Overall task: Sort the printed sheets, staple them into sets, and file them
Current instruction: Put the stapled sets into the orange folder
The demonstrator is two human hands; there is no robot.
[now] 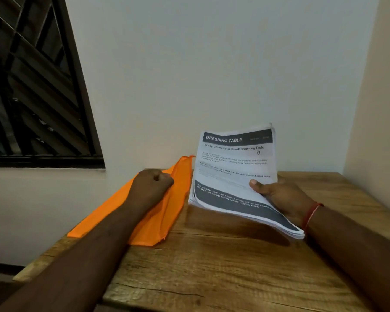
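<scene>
Orange folder point(158, 221) lies flat on the left part of the wooden table point(212, 271), its far end near the wall. The left hand point(152, 185) rests on it with fingers curled into a fist; whether they pinch the folder cannot be told. Just to the right, the right hand point(284, 194) holds the stack of printed sheets point(232, 167) from beneath, thumb point(257, 184) pressed on the top page. The stack is lifted off the table and tilted up towards the wall. A red thread point(312, 212) circles the right wrist.
</scene>
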